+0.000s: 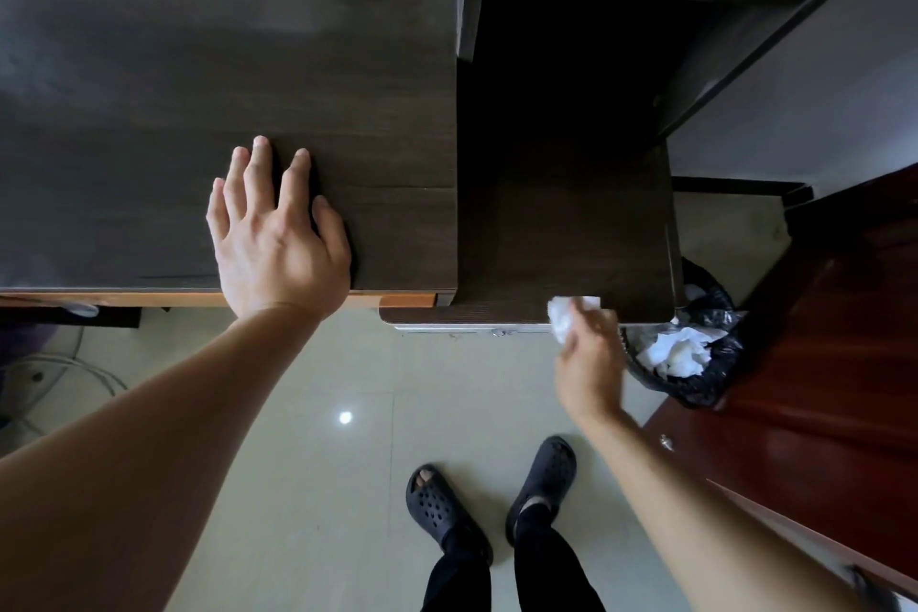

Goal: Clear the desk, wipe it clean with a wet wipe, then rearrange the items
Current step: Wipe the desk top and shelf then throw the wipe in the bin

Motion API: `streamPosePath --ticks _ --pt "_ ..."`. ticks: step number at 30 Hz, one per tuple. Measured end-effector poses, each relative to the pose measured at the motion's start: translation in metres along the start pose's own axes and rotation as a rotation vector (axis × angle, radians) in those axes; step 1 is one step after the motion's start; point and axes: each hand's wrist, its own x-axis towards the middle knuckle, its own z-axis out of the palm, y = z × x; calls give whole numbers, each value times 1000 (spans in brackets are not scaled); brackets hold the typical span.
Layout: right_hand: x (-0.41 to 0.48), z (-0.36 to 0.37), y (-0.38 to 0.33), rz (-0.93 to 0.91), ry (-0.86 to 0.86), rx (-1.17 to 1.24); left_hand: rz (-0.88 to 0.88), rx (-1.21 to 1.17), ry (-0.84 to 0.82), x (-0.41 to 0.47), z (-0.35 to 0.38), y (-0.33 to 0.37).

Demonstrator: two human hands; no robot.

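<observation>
We note the left hand [278, 239] flat on the desk [198, 65] near its front edge, fingers straight, gripping nothing. Right of the desk, at the lower side unit's [571, 224] front edge, the right hand [588, 358] clutches a crumpled wet wipe [564, 318]. Motion blur leaves contact with that edge uncertain. Farther right of the desk, a black-lined bin [705, 378] holds white tissues [678, 353].

Seen from above, a person's left hand [278, 244] and right hand [588, 363] are bare, the left with short-trimmed nails. Both forearms run uncovered to the picture's edges. Lower down, black trousers [546, 571] reach the ankles. The feet wear dark grey, rubbery clogs [546, 472] dotted with round holes, and a toe shows through the front of the left one.
</observation>
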Motion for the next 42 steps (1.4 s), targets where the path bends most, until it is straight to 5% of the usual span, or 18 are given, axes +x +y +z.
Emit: streamPosePath --ticks 4,8,12,16,18,22,27,30,42 --pt "-11 23 -57 -165 -197 -29 0 -11 6 -1 -1 2" --pt "19 -17 -6 -349 -311 -160 -5 -4 -10 0 -2 4" --pt "49 -67 71 -103 -210 -267 -66 7 -61 0 -5 14" --pt "97 -86 67 156 5 20 -162 -1 -119 3 -6 52" --pt "102 -83 50 39 101 120 -136 -54 -137 4 1 84" --pt "98 -57 56 -259 -133 -76 -196 -72 -127 4 27 128" --pt "207 -69 61 -128 -106 -144 -188 10 -119 3 35 129" --pt "250 -74 59 -209 -73 -241 -191 15 -106 3 34 132" --pt "234 -100 85 -407 -189 -175 -166 16 -84 1 34 130"
